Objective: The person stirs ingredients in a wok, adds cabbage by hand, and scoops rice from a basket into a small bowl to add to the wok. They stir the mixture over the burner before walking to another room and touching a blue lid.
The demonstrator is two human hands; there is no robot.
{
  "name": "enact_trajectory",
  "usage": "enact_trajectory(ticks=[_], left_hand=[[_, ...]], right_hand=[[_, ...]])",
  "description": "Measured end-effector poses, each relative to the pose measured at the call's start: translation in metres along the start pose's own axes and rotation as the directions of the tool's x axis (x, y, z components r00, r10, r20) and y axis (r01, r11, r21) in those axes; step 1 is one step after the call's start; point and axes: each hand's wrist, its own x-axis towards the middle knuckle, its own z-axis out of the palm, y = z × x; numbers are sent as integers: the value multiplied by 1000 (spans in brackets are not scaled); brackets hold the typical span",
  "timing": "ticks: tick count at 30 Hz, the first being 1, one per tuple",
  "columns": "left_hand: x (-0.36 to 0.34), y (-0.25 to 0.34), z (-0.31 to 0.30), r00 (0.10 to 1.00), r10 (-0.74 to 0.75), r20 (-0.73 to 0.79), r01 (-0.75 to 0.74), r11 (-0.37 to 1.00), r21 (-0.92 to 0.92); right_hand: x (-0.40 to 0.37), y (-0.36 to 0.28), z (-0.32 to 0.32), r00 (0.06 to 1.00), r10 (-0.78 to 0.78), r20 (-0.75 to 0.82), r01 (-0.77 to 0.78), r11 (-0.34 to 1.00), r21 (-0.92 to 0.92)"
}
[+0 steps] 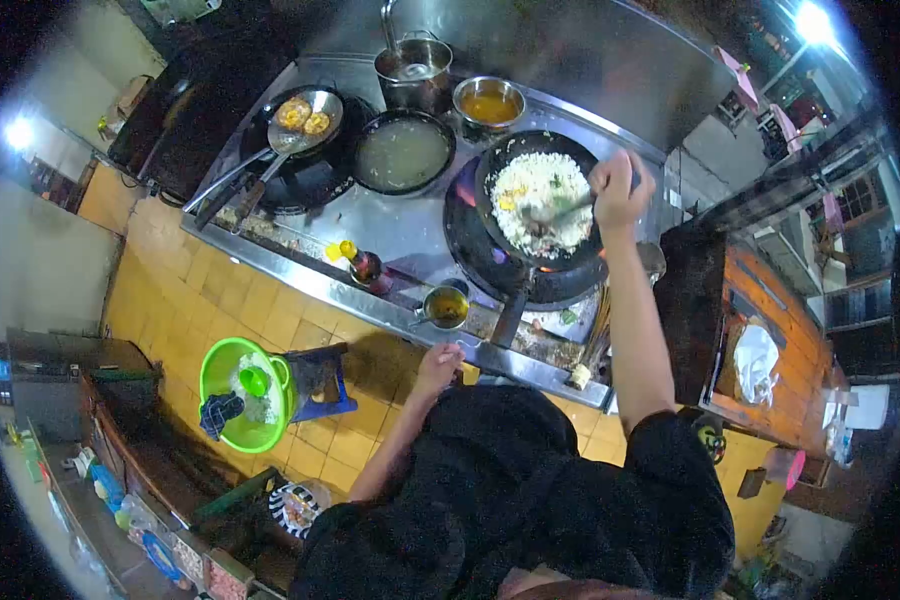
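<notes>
A dark wok (485, 195) full of white rice (540, 180) with yellow and green bits rests on the burner at the right of the steel stove. My right hand (621, 188) is closed round the handle of a spatula (570, 207), whose blade is down in the rice. Near the stove's front edge is my left hand (438, 368), its fingers curled; whether anything is in them is too small to tell. Just beyond it stands a metal cup (446, 307) of dark yellow liquid. The wok's handle (510, 318) points towards me.
A red-brown bottle (368, 268) with a yellow cap stands by the front edge. Behind are a pan of cloudy liquid (404, 152), a steel pot (413, 90), a bowl of orange liquid (489, 103) and a strainer (320, 125) with fried pieces. A green basin (215, 375) is lower left.
</notes>
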Motion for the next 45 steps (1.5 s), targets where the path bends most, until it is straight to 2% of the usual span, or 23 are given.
enact_trajectory(ticks=[3,5,7,11,13,16,18,20,21,23,24,27,28,29,31,32,34,35,36,39,41,43,45], left_hand=[[4,-3,-1,1000,0,23,1,1000,-9],[4,-6,-3,998,-7,62,6,1000,18],[4,-5,-2,999,-34,24,33,999,9],[1,-5,-2,999,-39,8,39,999,-27],[-3,0,-1,999,-40,9,40,999,31],[-3,3,-3,995,-101,21,101,995,-14],[-5,2,-3,999,-11,42,11,1000,11],[0,5,0,1000,26,5,-26,999,-20],[-5,2,0,999,28,-20,-29,999,-38],[-7,-1,1,1000,-8,-18,7,999,-43],[-4,0,3,999,-32,-22,30,998,-60],[-2,-7,1,998,57,-8,-57,998,-8],[6,-5,1,997,75,-15,-75,997,-18],[3,-10,0,999,24,-22,-24,1000,3],[0,-17,-7,999,-31,-18,32,999,37],[1,-20,-7,1000,11,24,-10,999,-41],[-4,-19,-4,996,69,62,-60,989,-132],[-5,-12,-5,997,54,59,-55,998,9],[-6,-4,-3,998,32,46,-38,989,144],[-14,14,1,994,-103,-38,105,993,55],[-13,10,0,995,-86,-45,86,996,10],[-2,19,-3,997,-34,-68,32,999,-36],[-13,12,-4,988,-95,-123,77,986,-145]], right_hand=[[14,-20,1,998,-16,55,13,999,52],[6,-42,4,993,92,-68,-81,984,159],[3,-18,-2,985,125,-120,-115,989,88],[15,-20,-4,995,57,-83,-46,991,127],[5,-28,-7,996,1,-90,25,958,286],[2,11,-12,999,-33,-26,36,993,113],[2,2,-17,1000,-15,5,14,995,95],[2,-9,-16,964,-225,139,196,961,194],[0,2,-17,965,-222,139,193,962,194],[-9,34,-27,912,-360,199,339,932,131],[1,33,-34,940,-216,263,218,976,20],[-2,-6,-13,958,-248,146,255,966,-35],[-8,-16,-11,958,-245,152,230,967,107],[-12,-3,-19,917,-340,209,361,930,-70],[-20,19,-27,908,-320,271,332,943,3],[-21,18,-31,907,-321,272,334,943,-3],[-17,-15,-16,985,-71,160,120,941,-317],[-24,-7,-20,969,-194,153,216,966,-143],[-25,-5,-19,953,-238,188,267,953,-144],[-32,9,-24,941,-223,254,282,933,-224],[-34,9,-32,935,-182,305,276,913,-301],[-31,-17,-24,972,-159,173,203,937,-283],[-40,-11,-32,968,-143,207,190,954,-232]])
